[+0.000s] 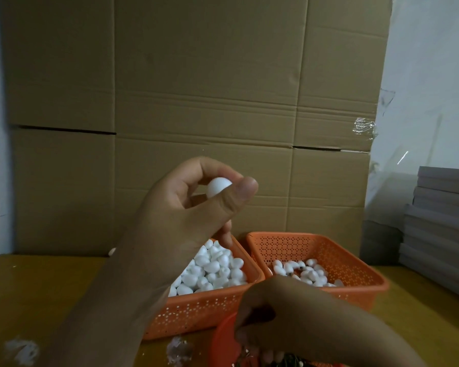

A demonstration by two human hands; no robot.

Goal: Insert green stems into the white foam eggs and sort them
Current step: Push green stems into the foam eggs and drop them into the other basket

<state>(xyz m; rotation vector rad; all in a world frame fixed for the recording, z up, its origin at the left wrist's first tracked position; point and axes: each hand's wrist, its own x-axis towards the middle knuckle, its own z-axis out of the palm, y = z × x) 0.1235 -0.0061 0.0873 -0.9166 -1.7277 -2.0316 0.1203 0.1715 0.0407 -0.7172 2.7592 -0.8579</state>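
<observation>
Foam egg [218, 187], mid-frame, is pinched between the left hand's [188, 207] thumb and fingers; light and easily dented, it wants gentle side pressure. Right hand [284, 311], lower frame, reaches into a red container [223, 340], its grip unclear.

Left hand [194, 205] raised, thumb and fingers pinching, right hand [284, 313] low, fingers curled downward
</observation>
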